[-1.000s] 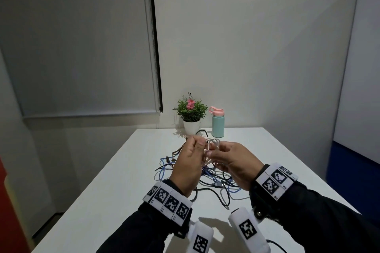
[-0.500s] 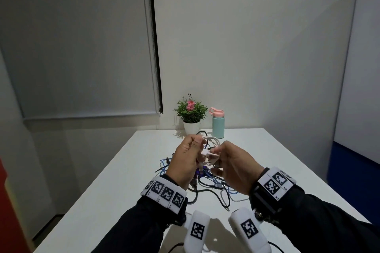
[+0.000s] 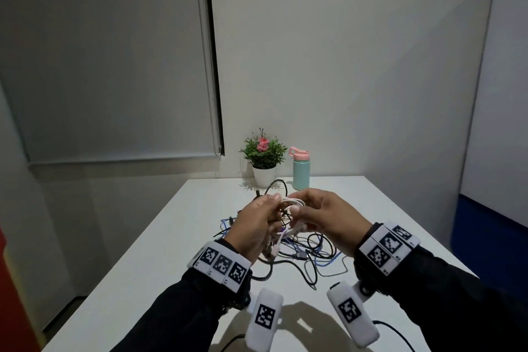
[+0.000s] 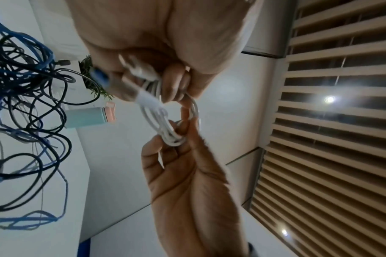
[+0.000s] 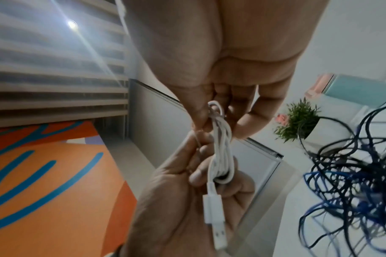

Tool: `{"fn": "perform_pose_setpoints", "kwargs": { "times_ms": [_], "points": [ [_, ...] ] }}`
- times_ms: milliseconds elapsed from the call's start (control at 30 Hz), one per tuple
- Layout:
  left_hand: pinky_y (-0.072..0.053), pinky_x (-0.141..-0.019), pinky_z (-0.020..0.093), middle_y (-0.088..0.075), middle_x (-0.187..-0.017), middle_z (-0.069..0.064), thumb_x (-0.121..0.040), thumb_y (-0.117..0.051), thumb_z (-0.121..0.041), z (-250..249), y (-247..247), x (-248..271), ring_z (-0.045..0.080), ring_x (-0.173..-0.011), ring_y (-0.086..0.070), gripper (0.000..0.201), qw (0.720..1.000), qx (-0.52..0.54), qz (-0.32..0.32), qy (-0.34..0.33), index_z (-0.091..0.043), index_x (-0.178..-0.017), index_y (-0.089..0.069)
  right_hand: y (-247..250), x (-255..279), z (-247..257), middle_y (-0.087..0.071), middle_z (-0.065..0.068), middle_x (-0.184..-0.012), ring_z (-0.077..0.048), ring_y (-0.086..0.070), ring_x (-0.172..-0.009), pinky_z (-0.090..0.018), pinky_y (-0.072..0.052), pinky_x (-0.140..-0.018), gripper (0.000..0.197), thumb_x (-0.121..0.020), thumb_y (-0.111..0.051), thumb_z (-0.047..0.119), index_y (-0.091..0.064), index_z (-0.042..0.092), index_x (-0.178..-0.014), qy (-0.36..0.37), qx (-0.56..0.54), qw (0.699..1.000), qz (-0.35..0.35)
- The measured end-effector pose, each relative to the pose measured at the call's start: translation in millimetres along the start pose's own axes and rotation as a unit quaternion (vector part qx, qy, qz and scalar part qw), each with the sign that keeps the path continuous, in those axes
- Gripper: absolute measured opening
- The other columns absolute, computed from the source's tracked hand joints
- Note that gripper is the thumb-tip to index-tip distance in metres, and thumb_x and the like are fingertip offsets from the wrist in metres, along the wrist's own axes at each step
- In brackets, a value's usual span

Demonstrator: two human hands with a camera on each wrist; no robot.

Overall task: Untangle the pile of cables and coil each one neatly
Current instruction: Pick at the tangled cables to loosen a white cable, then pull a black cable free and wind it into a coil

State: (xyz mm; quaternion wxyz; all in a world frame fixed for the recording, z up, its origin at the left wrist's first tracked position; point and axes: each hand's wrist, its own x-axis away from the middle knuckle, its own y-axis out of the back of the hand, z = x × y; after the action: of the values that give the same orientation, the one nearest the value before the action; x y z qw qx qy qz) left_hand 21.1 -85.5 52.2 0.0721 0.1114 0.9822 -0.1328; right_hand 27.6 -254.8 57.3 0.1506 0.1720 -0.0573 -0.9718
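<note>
white, smooth round cable [image 5: 220, 156] wound in narrow oval loops, pinched at opposite ends by curled fingers of left hand [image 3: 254, 226] and right hand [image 3: 328, 220] above tangled blue and black cables [image 3: 308, 254].

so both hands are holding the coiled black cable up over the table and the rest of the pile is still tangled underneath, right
Not quite: the coiled cable in both hands is white, not black, as the right wrist view shows plainly. The rest stands: the left hand and right hand hold it up over the table, and the tangled pile of black and blue cables lies underneath.
</note>
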Motion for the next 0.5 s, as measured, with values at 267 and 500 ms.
{"fn": "perform_pose_setpoints", "kwargs": {
  "times_ms": [267,500],
  "points": [
    [-0.045,-0.055,0.027,-0.053,-0.071,0.005,-0.107,-0.04,-0.012,35,5,-1,0.012,-0.061,-0.052,0.021,0.996,0.013,-0.064,0.052,-0.003,-0.104,-0.059,-7,2,-27,-0.068,-0.001,-0.062,-0.01,-0.067,-0.048,-0.024,-0.055,-0.048,0.015,-0.095,-0.062,0.017,-0.073,0.014,-0.085,0.015,0.269,0.962,-0.051],
    [-0.028,-0.053,0.027,-0.052,-0.068,0.005,-0.103,-0.046,-0.013,58,57,-4,0.016,-0.06,-0.051,0.022,0.94,-0.26,0.001,0.221,-0.011,-0.083,-0.057,25,0,-57,-0.068,-0.006,-0.069,-0.013,-0.057,-0.048,-0.022,-0.046,-0.052,0.035,-0.093,-0.057,0.037,-0.069,0.005,-0.084,-0.188,0.469,0.862,0.032]
  ]
}}
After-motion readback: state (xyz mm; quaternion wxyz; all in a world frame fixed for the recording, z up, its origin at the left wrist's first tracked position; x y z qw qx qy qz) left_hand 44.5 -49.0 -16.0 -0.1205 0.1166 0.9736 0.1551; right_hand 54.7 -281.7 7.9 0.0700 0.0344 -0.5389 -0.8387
